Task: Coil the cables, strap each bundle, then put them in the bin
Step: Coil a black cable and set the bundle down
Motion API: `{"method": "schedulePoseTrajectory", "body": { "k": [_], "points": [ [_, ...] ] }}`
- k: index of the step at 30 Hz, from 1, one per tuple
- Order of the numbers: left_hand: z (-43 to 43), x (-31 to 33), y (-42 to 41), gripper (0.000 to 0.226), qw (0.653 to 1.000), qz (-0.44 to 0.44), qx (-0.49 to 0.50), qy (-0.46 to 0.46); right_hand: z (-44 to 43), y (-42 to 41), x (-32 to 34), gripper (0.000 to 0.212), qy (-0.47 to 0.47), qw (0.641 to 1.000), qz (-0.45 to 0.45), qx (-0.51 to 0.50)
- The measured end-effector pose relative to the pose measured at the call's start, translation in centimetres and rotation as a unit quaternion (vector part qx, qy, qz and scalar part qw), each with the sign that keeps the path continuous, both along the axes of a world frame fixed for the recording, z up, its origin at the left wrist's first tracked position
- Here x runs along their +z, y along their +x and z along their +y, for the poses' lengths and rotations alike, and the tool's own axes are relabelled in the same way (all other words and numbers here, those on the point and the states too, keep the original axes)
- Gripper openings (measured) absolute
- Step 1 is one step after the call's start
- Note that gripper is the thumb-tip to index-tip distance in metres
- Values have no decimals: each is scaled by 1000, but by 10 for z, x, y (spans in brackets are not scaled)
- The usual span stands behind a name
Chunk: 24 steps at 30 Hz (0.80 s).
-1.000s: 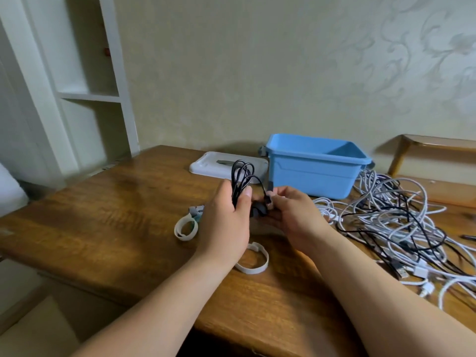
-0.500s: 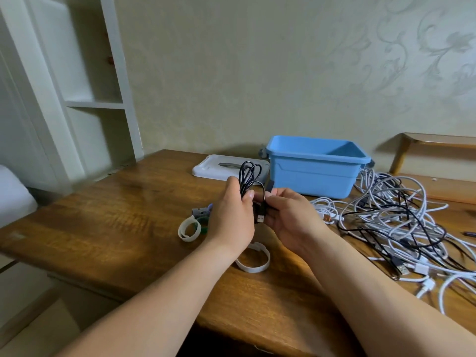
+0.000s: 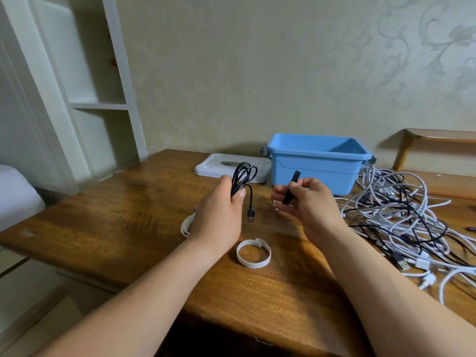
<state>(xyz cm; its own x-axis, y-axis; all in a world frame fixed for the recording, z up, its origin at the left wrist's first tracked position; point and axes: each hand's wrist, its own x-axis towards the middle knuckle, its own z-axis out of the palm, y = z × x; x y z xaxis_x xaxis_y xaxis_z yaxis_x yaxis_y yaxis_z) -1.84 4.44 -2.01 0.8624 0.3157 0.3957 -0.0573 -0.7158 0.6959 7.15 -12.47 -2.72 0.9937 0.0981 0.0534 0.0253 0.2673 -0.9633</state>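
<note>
The left hand (image 3: 219, 215) is curled tight around a coiled black cable (image 3: 240, 176), its loops standing above the fist and its USB plug (image 3: 251, 215) dangling to the right. The right hand (image 3: 307, 202), held apart from the left, pinches a black strap (image 3: 291, 188) between thumb and fingers. The blue bin (image 3: 316, 164) stands on the tabletop (image 3: 123, 222) just beyond both hands. A white strap loop (image 3: 253, 253) lies nearer, and the tangled cable pile (image 3: 401, 215) lies to the right.
</note>
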Motion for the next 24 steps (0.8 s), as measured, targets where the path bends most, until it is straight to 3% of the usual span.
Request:
{"method": "schedulePoseTrajectory", "body": {
  "k": [2, 4, 6, 10, 13, 19, 24],
  "points": [
    [-18, 7, -12, 14, 993, 37, -53, -104, -1, 2, 0, 9, -7, 1000, -21, -15],
    [-42, 3, -26, 10, 960, 90, -140, -226, -3, 4, 2, 6, -3, 999, -41, -28],
    [-57, -6, -32, 11, 935, 113, -187, -280, -7, 5, 4, 6, 11, 998, -48, -38],
    [-41, -13, -9, 10, 961, 86, -125, -232, -17, 7, 5, 15, -10, 997, -61, -47],
    [-22, -7, 6, 12, 970, 87, -97, -207, -19, 8, 6, 7, -11, 997, -65, -41],
    [-29, 12, 40, 20, 984, 27, -111, -137, -28, 5, 15, 14, -70, 990, -121, -14],
    [-58, 24, 66, 22, 974, 8, -164, -157, -40, 8, 15, 11, -133, 978, -156, 30]
  ]
}}
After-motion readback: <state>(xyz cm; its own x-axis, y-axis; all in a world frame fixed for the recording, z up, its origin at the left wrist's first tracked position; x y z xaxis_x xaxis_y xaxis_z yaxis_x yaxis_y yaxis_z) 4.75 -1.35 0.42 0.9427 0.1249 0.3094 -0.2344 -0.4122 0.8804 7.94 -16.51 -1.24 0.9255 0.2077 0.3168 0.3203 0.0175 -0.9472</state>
